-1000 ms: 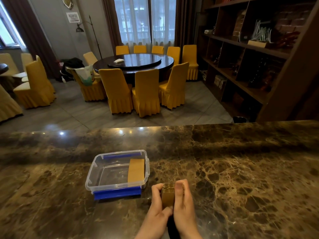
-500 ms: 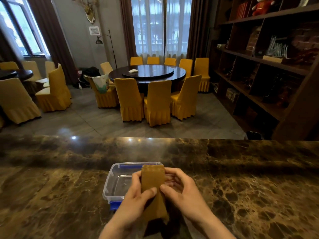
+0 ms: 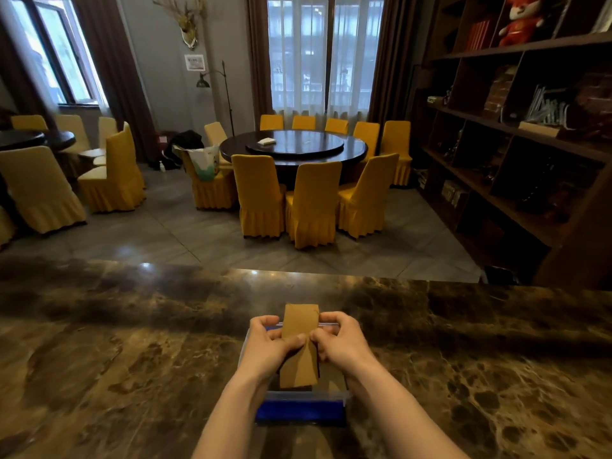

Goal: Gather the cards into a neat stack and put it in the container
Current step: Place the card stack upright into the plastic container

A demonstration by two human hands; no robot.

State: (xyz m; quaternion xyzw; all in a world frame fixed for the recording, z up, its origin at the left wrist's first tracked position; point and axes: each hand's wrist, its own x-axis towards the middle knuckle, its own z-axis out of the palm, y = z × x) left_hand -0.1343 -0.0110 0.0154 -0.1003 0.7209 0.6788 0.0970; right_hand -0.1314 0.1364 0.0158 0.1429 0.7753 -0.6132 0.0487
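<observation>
1. Both hands meet near the middle of the dark marbled desk (image 3: 132, 359), holding a stack of tan cards (image 3: 299, 342) between them.
2. The left hand (image 3: 265, 346) grips the left side of the stack: its fingers (image 3: 261, 321) curl around the far left edge and the thumb presses on the top face.
3. The right hand (image 3: 341, 342) mirrors this on the right side, fingers wrapped over the far right edge and thumb on the top face, just beside the left thumb.
4. The stack is tilted, its far end raised and its near end dipping down toward the container (image 3: 301, 409).
5. The container is clear plastic with blue clips on its near and far sides; it sits on the desk directly under the hands, mostly hidden by them.
6. Whether the near end of the stack touches the container floor cannot be told.
7. Beyond the desk, yellow-covered chairs (image 3: 313, 203) ring a round dark table (image 3: 293, 149), and shelves (image 3: 516, 127) line the right wall.
</observation>
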